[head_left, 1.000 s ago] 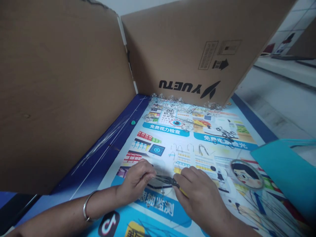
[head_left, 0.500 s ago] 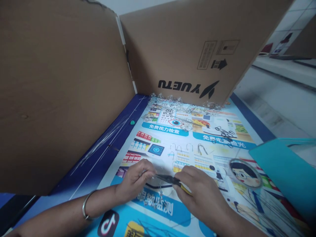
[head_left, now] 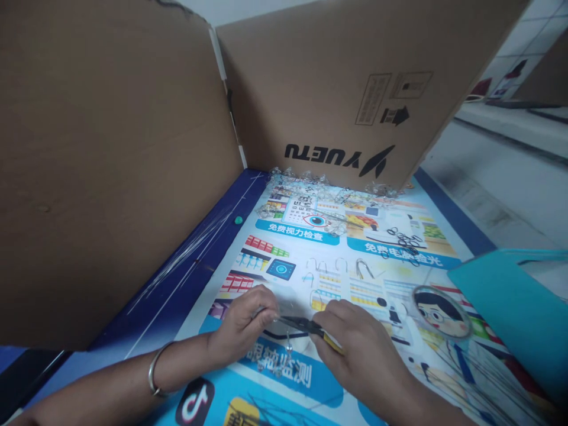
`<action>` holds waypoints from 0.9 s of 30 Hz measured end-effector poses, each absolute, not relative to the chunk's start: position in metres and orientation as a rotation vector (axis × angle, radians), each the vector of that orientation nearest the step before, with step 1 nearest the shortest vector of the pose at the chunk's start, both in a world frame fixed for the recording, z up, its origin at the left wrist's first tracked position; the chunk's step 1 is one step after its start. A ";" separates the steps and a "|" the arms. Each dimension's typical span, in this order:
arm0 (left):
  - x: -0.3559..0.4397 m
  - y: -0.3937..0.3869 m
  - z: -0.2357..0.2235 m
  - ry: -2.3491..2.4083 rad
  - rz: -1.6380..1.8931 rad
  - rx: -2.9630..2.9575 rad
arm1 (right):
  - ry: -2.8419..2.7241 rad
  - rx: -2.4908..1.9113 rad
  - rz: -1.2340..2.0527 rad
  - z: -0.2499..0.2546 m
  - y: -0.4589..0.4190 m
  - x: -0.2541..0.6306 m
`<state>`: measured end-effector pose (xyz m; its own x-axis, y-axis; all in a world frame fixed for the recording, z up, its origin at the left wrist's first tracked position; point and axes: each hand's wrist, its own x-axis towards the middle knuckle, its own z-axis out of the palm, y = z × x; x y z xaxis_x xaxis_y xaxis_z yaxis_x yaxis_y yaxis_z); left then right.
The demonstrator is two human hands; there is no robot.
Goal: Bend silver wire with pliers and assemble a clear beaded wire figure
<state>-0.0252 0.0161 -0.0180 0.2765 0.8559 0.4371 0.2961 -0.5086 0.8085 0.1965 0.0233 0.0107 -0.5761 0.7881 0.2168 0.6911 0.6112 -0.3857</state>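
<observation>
My left hand [head_left: 246, 322] is pinched shut on a thin metal wire piece [head_left: 287, 346] that hangs down between my hands. A silver bangle [head_left: 155, 370] is on that wrist. My right hand [head_left: 355, 349] is closed around small pliers [head_left: 306, 325] with dark jaws and yellow handles. The plier tips point left and meet the wire right by my left fingertips. Both hands rest low over a colourful printed poster [head_left: 310, 248] that covers the table.
Cardboard walls [head_left: 110, 148] stand at left and behind. Clear beads or wire bits [head_left: 310, 177] lie along the back wall, dark rings [head_left: 406, 239] and bent wire hooks [head_left: 341, 266] on the poster, straight wires [head_left: 186, 248] at left. A teal bag [head_left: 510, 313] and round lens [head_left: 441, 310] are at right.
The hands stay nearly in place. The dangling wire piece under the plier tips has come more into view and hangs lower than a second ago.
</observation>
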 end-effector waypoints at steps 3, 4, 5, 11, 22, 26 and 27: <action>-0.024 0.015 -0.017 1.050 1.198 1.988 | -2.482 -1.181 0.349 0.010 0.023 0.196; -0.024 0.015 -0.017 1.062 1.188 2.001 | -2.491 -1.182 0.348 0.010 0.025 0.197; -0.024 0.015 -0.017 1.081 1.179 2.013 | -2.499 -1.185 0.347 0.010 0.027 0.199; -0.027 0.020 -0.020 1.264 1.135 2.020 | -2.529 -1.497 0.190 0.024 0.057 0.227; -0.030 0.029 -0.023 1.298 0.981 2.055 | -2.724 -1.838 0.108 0.027 0.072 0.240; -0.032 0.028 -0.026 1.290 0.955 2.026 | -2.753 -1.846 0.132 0.021 0.072 0.238; -0.032 0.028 -0.026 1.286 0.948 2.014 | -2.756 -1.841 0.122 0.019 0.072 0.238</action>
